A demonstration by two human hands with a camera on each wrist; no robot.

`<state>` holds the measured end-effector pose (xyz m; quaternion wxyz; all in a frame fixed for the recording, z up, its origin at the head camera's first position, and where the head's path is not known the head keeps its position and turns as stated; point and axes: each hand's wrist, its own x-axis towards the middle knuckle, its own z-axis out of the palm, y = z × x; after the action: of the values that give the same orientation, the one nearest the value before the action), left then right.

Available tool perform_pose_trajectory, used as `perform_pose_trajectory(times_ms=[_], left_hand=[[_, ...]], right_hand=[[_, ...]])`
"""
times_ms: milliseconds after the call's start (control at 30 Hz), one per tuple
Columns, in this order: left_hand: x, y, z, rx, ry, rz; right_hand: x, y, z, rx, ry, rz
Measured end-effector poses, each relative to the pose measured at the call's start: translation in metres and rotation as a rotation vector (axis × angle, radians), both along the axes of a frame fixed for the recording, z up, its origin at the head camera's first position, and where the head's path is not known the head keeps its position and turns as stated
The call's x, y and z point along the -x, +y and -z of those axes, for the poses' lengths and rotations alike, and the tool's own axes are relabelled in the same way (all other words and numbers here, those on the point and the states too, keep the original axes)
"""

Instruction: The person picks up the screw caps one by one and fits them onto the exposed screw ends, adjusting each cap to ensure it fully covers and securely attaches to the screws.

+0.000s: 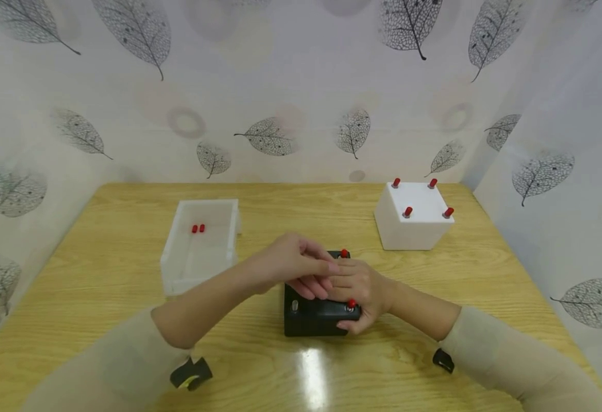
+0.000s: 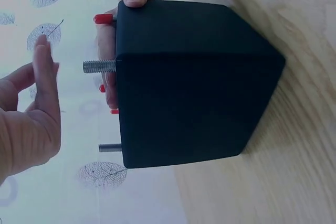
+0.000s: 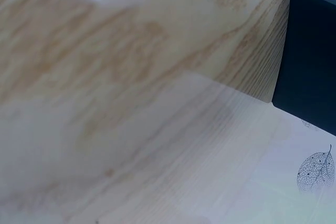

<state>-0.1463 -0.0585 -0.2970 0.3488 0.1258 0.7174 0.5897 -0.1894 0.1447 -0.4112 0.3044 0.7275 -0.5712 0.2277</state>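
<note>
A black tapered block [image 1: 313, 317] with threaded studs on top stands on the wooden table. My right hand [image 1: 355, 286] grips its right side, thumb on the near face and fingers across the top. Red caps [image 1: 351, 303] cover the studs on that side. The two left studs are bare, such as the near metal stud [image 2: 100, 66]. Over the block hangs my left hand [image 1: 301, 269], its fingers loosely extended and overlapping the right fingers in the head view. In the left wrist view the left hand [image 2: 31, 114] is apart from the studs, with nothing visible in it.
A translucent white tray [image 1: 169, 254] at the left contains two red caps [image 1: 198, 228]. Toward the back right stands a white block [image 1: 409, 234] with red-capped studs on top. A leaf-patterned curtain [image 1: 280, 74] hangs behind the wooden table [image 1: 100, 257] and along its sides.
</note>
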Motion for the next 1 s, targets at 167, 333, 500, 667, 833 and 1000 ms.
perform_pose_trajectory(times_ms=[167, 333, 500, 667, 833, 1000], left_hand=[[0.003, -0.006, -0.003, -0.043, -0.115, -0.058], [0.009, -0.013, -0.004, -0.051, -0.144, -0.141], [0.018, -0.025, -0.004, -0.026, -0.143, -0.183], [0.029, -0.037, -0.004, -0.028, -0.155, -0.220], [0.039, -0.053, -0.001, -0.060, -0.197, -0.237], [0.046, -0.069, 0.003, -0.042, -0.194, -0.250]], right_hand=[[-0.001, -0.001, 0.000, -0.014, -0.002, 0.016], [-0.004, -0.002, -0.002, -0.040, -0.012, 0.047], [-0.005, -0.003, -0.003, -0.063, -0.033, 0.052], [-0.005, -0.003, -0.004, -0.063, -0.042, 0.042], [-0.005, -0.003, -0.004, -0.060, -0.042, 0.037], [-0.005, -0.003, -0.003, -0.060, -0.045, 0.033]])
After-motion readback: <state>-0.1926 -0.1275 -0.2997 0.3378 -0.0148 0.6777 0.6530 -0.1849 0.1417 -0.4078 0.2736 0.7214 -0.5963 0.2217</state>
